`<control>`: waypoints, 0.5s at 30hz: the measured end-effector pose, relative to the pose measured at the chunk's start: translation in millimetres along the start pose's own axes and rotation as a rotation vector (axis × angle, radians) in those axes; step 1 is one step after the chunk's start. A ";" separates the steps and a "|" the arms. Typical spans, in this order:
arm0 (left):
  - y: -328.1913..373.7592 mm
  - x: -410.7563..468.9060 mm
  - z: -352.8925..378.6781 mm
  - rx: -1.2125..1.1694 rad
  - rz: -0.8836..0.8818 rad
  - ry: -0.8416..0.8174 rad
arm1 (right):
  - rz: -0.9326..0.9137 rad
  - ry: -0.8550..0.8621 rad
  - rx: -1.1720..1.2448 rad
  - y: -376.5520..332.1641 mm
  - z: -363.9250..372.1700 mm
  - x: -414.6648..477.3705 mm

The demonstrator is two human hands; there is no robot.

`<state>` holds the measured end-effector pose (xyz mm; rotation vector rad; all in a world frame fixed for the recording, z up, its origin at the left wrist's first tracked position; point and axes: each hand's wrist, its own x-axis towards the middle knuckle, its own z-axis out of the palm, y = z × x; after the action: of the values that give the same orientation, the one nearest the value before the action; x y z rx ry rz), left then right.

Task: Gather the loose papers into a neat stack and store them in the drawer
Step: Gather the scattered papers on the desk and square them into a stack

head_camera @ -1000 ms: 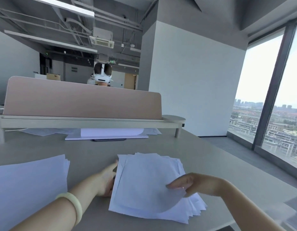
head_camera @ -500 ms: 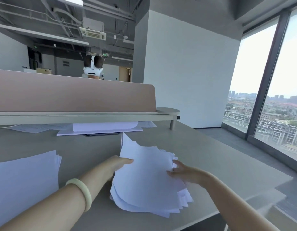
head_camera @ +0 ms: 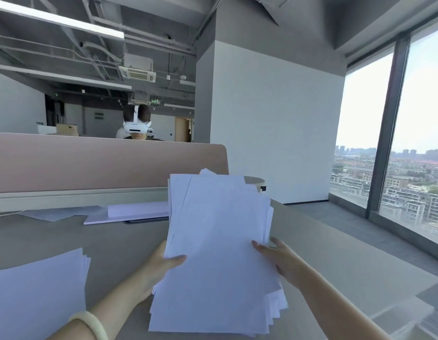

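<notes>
Papers (head_camera: 220, 241) held tilted by left hand (head_camera: 159, 268), right hand (head_camera: 284, 261); bottom perhaps touching desk (head_camera: 340, 253).

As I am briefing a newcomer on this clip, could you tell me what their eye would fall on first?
First, the uneven sheaf of white papers in the middle, tilted up and gripped at its sides by the left hand and right hand. Next, a second paper pile lying on the desk at lower left, and a person wearing a white headset behind the pink divider.
</notes>
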<state>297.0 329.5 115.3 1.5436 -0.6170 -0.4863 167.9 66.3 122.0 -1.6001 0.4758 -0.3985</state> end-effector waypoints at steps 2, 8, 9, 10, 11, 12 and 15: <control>18.5 0.1 -0.8 0.021 0.123 0.033 | -0.140 -0.028 0.004 -31.9 4.5 1.4; 61.0 3.2 -12.8 0.102 0.324 0.116 | -0.394 -0.023 -0.022 -86.1 23.2 -16.8; 63.5 3.4 -16.2 0.108 0.341 0.127 | -0.412 -0.035 -0.026 -85.8 25.8 -20.5; 66.8 3.2 -19.4 0.105 0.357 0.137 | -0.440 -0.042 -0.017 -86.8 28.1 -24.7; 71.7 1.4 -21.6 0.100 0.368 0.145 | -0.468 -0.045 0.000 -90.0 30.8 -29.4; 76.9 1.4 -23.9 0.085 0.381 0.148 | -0.494 -0.051 0.025 -93.8 33.5 -32.4; 93.2 -0.2 -23.8 0.047 0.398 0.141 | -0.542 -0.097 0.105 -105.9 42.9 -39.4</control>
<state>303.6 346.5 209.8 1.4376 -0.8060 -0.0610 163.7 129.4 224.9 -1.6242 -0.0630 -0.7355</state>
